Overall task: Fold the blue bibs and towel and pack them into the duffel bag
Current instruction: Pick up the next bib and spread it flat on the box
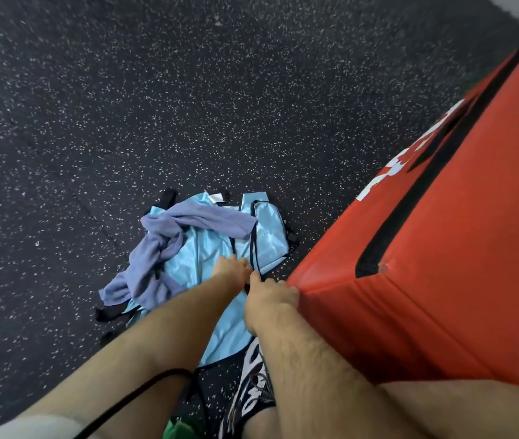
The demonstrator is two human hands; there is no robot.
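Nothing we can properly read here. White lettering [391,172] on side of red padded block [442,248], steep angle, letters cut off, can't make out for us. Small white tag [216,198] on blue bib [201,248], too blurry. Shoe [252,384]: just black-white pattern.

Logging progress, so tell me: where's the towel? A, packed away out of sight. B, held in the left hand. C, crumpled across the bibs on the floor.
C: the towel lies crumpled over the bibs on the floor; the left hand is on the bibs, not on it.
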